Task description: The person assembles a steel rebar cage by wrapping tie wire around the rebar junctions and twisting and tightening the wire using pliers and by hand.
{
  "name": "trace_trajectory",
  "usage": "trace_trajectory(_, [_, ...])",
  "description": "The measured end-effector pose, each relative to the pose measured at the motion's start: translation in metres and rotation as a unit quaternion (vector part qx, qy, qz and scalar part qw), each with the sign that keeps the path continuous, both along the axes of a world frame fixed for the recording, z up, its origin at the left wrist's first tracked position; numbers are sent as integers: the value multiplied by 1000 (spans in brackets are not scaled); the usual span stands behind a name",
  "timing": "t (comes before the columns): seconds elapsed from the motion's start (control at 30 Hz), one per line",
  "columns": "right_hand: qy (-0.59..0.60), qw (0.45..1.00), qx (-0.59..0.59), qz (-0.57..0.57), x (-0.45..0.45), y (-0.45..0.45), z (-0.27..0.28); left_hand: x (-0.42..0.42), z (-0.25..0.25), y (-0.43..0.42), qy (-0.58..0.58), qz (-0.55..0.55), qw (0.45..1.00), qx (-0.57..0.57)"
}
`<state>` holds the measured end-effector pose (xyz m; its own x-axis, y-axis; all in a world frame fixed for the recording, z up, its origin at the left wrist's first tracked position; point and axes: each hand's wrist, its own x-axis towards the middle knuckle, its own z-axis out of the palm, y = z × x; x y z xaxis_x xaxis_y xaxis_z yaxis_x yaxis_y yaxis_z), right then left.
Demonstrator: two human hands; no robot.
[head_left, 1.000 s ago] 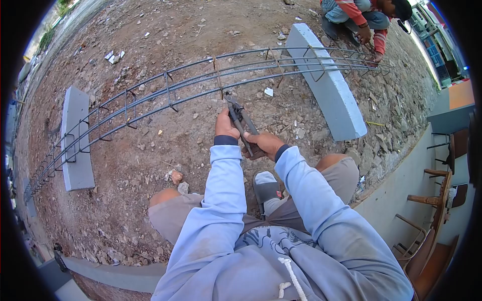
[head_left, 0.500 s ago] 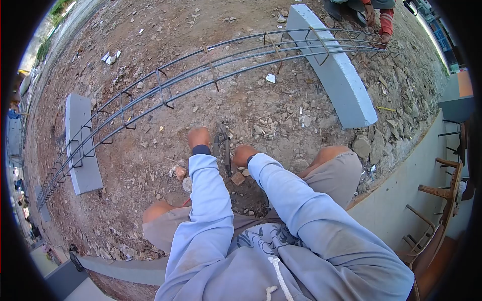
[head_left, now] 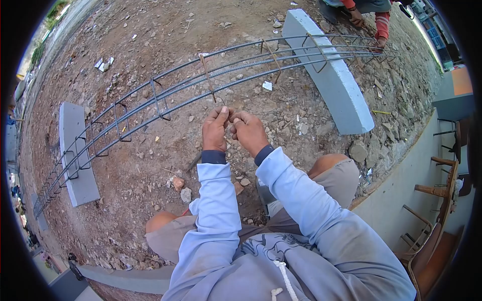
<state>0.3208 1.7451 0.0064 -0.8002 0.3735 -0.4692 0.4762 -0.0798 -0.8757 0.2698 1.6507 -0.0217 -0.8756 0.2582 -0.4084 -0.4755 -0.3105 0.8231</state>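
My left hand [head_left: 215,129] and my right hand [head_left: 248,131] are raised close together, fingertips pinched and nearly meeting. A thin wire [head_left: 223,101] sticks up from the left fingertips; whether the right fingers grip its other end is hidden. Just beyond them runs a long cage of steel rebar [head_left: 188,82], tied with square stirrups. The nearest stirrup [head_left: 207,75] is rusty brown and stands above my left hand. On the dirt beside my left wrist lies a dark metal tool [head_left: 194,162], partly hidden by the sleeve.
Two grey blocks, one at left [head_left: 80,175] and one at right [head_left: 334,80], support the cage. At the top right a co-worker's hand [head_left: 380,43] touches its far end. Rubble [head_left: 357,150] and a low wall [head_left: 391,175] lie to the right, with stacked chairs [head_left: 434,190] beyond.
Both hands have risen from the ground by the dark tool towards the rebar cage and come together, fingers pinched. A thin wire now shows at the left fingertips.
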Motion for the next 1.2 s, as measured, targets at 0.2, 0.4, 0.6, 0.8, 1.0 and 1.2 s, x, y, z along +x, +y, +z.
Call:
trace_trajectory(0.2, [20,936,307,170,-6,69,64,-4,23,40,82,-40,996,2])
trace_trajectory(0.4, [0,894,405,191,-3,181,81,-2,43,64,200,-36,935,-289])
trace_trajectory(0.6, [-108,982,151,40,17,205,10,-24,67,102,432,-18,797,-423])
trace_trajectory(0.8, [-33,984,169,-36,-5,204,-88,-44,59,138,498,-100,696,-507])
trace_trajectory(1.0, [148,981,84,-89,-34,189,-120,-52,44,152,443,-151,744,-478])
trace_trajectory(1.2, [216,965,64,-131,-51,179,-109,-65,37,159,440,-165,743,-476])
